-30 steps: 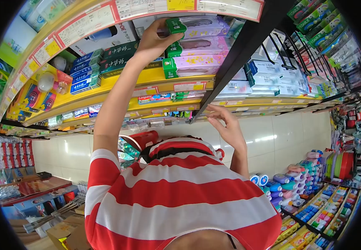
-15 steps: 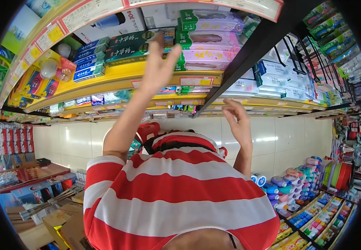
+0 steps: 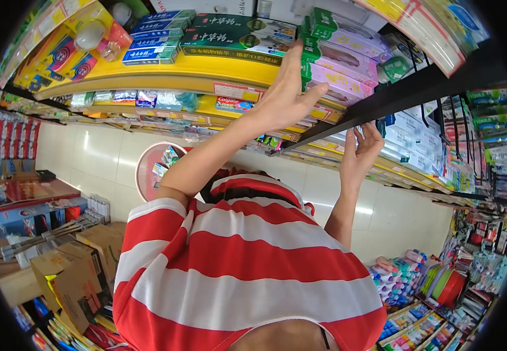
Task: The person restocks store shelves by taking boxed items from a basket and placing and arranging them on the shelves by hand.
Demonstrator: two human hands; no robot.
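My left hand (image 3: 285,96) is stretched out at the shelf, fingers straight and thumb apart, with nothing held. Its fingertips are at the green ends of the stacked pink-and-purple boxes (image 3: 344,69); whether they press on them I cannot tell. Left of these fingers lie dark green toothpaste boxes (image 3: 224,36) printed with Chinese characters. My right hand (image 3: 361,153) is raised lower down, in front of the shelf beyond the black upright, its fingers loosely bent and apart, holding nothing. White boxes (image 3: 408,131) stand on the shelf behind it.
The black shelf upright (image 3: 405,85) runs between the two shelf sections. Blue-and-white boxes (image 3: 158,36) sit farther left. A pink basket (image 3: 148,169) with packages in it stands on the floor. Cardboard boxes (image 3: 69,281) lie at lower left, bottles (image 3: 399,272) at lower right.
The view has turned and shifted. My left hand has come from in front of the dark green boxes to the ends of the pink-and-purple boxes. My right hand has risen slightly towards the shelf.
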